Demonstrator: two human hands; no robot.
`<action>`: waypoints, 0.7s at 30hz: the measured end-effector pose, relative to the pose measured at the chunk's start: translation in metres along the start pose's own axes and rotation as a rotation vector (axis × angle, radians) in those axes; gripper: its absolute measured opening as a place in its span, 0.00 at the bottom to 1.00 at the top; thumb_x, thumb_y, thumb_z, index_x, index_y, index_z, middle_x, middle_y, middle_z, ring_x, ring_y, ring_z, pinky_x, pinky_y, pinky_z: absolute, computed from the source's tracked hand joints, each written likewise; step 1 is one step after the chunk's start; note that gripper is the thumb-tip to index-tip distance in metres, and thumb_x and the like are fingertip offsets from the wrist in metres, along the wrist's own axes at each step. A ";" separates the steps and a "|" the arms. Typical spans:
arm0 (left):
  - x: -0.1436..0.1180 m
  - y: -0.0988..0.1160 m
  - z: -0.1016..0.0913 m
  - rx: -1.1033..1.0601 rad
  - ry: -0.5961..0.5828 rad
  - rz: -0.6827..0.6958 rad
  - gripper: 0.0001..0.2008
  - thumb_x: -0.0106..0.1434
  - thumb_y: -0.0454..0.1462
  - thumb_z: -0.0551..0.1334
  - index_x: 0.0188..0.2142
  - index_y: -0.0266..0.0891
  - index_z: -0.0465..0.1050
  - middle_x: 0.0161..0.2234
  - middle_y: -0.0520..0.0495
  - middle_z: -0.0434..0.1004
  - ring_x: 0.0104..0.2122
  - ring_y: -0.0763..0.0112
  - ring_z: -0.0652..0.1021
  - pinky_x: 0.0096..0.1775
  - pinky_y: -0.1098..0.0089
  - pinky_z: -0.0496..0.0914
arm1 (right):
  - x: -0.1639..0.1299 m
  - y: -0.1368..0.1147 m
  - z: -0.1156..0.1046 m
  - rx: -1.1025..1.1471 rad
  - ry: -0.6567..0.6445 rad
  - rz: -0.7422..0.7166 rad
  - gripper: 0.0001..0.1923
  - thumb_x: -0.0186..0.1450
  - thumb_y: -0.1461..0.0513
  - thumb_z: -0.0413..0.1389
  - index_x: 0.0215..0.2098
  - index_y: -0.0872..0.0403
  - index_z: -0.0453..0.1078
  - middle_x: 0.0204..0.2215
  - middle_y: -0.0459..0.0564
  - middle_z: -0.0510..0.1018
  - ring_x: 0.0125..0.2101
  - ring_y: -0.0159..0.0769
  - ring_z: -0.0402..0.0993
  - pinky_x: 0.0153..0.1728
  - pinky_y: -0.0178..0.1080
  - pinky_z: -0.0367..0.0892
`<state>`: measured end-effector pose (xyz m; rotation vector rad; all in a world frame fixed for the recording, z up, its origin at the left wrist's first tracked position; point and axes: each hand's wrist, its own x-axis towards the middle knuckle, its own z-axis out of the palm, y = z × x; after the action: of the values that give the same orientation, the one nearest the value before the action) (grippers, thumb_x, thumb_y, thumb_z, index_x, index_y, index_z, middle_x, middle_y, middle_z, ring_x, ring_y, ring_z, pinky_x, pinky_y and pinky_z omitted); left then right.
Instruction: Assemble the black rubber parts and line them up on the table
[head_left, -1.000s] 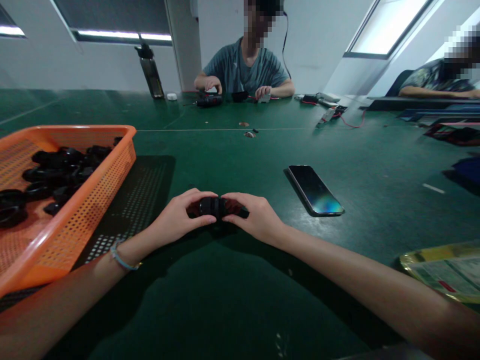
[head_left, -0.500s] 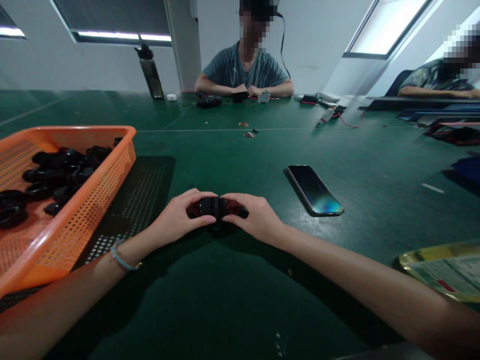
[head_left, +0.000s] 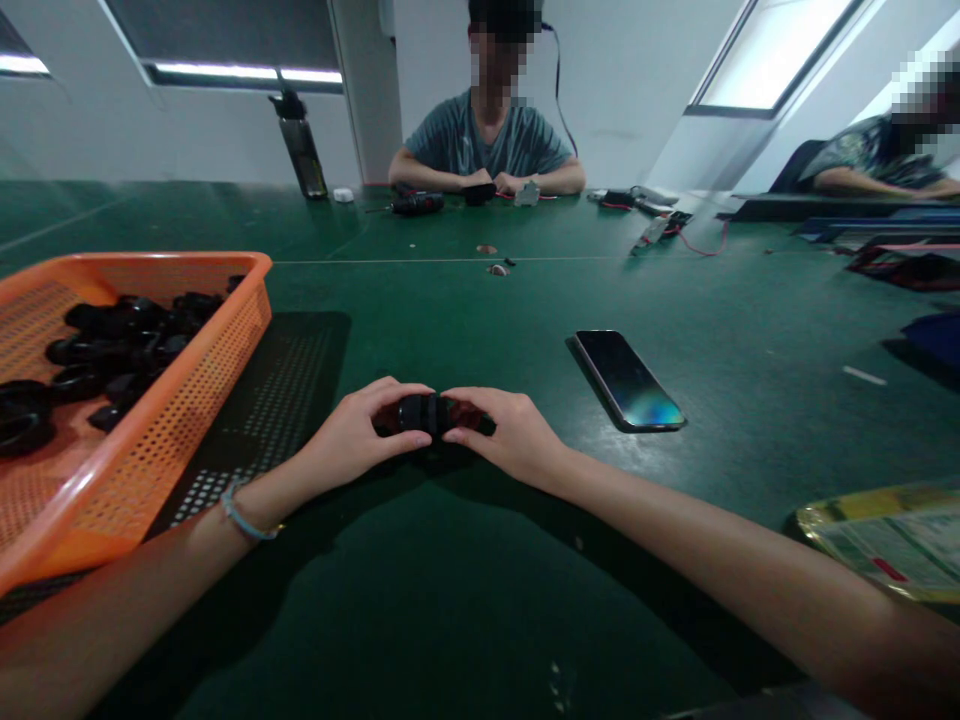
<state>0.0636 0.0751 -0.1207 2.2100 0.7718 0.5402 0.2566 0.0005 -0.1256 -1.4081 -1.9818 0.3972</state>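
Between my two hands lies a black, rounded plastic part (head_left: pixel 424 413) with a raised band around its middle. Thumb and fingers of my left hand (head_left: pixel 375 420) close on its left end. Its right end is in the grip of my right hand (head_left: pixel 510 425), thumb below and fingers above. My palms and fingers cover both ends, so its full shape is hidden. It is at or just above the green table (head_left: pixel 450 600); I cannot tell whether it touches. Left of my hands, an orange basket (head_left: pixel 199 400) contains several black plastic parts (head_left: pixel 97 350).
A phone (head_left: pixel 630 382) lies right of my hands. At the right edge is a yellow-rimmed packet (head_left: pixel 885 540). Across the table, a person (head_left: pixel 487 140) sits behind a dark tool (head_left: pixel 418 203); a bottle (head_left: pixel 301 150) stands to the left. Another person (head_left: pixel 862 165) sits far right.
My hands and the black part have hardly moved. Across the table, the person's head has turned and shifted slightly left.
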 end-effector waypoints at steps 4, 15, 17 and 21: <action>0.000 0.001 0.000 0.001 -0.001 0.002 0.22 0.53 0.47 0.62 0.46 0.40 0.71 0.35 0.49 0.68 0.34 0.65 0.74 0.36 0.65 0.70 | 0.000 -0.001 0.000 -0.005 -0.008 0.001 0.17 0.57 0.65 0.60 0.45 0.59 0.70 0.38 0.52 0.80 0.34 0.35 0.76 0.38 0.38 0.72; 0.000 -0.003 0.001 0.009 0.002 0.024 0.22 0.54 0.47 0.62 0.47 0.42 0.70 0.36 0.48 0.69 0.35 0.64 0.74 0.37 0.64 0.70 | 0.000 -0.001 -0.002 -0.018 -0.015 -0.003 0.15 0.58 0.64 0.60 0.44 0.58 0.71 0.36 0.51 0.80 0.34 0.34 0.76 0.37 0.38 0.71; 0.000 -0.003 0.000 0.006 -0.002 0.022 0.22 0.54 0.47 0.63 0.47 0.42 0.70 0.36 0.49 0.69 0.36 0.64 0.74 0.37 0.64 0.70 | 0.000 -0.001 -0.002 -0.020 -0.016 -0.001 0.14 0.58 0.64 0.60 0.43 0.57 0.71 0.36 0.50 0.80 0.34 0.34 0.76 0.37 0.38 0.70; -0.001 -0.003 0.000 0.006 -0.007 0.015 0.22 0.54 0.47 0.63 0.47 0.42 0.70 0.36 0.48 0.69 0.35 0.64 0.74 0.37 0.64 0.70 | 0.000 -0.002 -0.002 -0.024 -0.017 0.005 0.13 0.58 0.63 0.60 0.43 0.57 0.71 0.35 0.50 0.79 0.33 0.34 0.75 0.35 0.37 0.70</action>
<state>0.0616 0.0760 -0.1226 2.2231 0.7551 0.5383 0.2564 -0.0004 -0.1226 -1.4293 -2.0037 0.3902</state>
